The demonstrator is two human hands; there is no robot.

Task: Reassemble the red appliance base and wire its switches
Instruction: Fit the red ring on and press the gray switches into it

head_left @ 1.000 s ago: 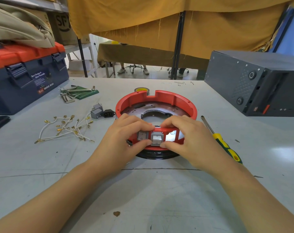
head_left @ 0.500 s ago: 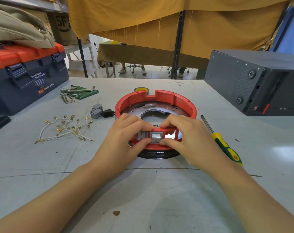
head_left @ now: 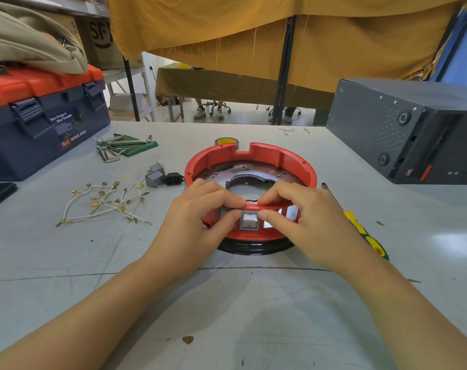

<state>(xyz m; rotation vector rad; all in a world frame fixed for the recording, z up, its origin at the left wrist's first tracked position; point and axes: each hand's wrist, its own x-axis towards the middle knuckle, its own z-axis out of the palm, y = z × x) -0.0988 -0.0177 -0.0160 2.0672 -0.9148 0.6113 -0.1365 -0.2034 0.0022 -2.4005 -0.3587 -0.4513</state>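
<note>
The round red appliance base (head_left: 288, 158) sits on a black ring in the middle of the grey table (head_left: 227, 316). A grey rocker switch (head_left: 249, 221) sits in a slot of its near wall. My left hand (head_left: 200, 222) grips the wall left of that switch, fingers over the rim and thumb beside the switch, covering another switch. My right hand (head_left: 307, 220) grips the wall on the switch's right, thumb tip at its edge. A bundle of white wires (head_left: 106, 204) with brass terminals lies to the left, near a grey power socket part (head_left: 163, 178).
A yellow-green screwdriver (head_left: 366, 233) lies right of the base, partly under my right wrist. A blue and red toolbox (head_left: 40, 121) stands far left, hex keys (head_left: 120, 146) beside it. A dark metal case (head_left: 414, 129) stands far right. A tape roll (head_left: 225, 142) lies behind the base.
Both hands stay on the near wall. The middle switch has gone deeper into its slot and now looks seated, with the thumbs drawn closer to its two sides.
</note>
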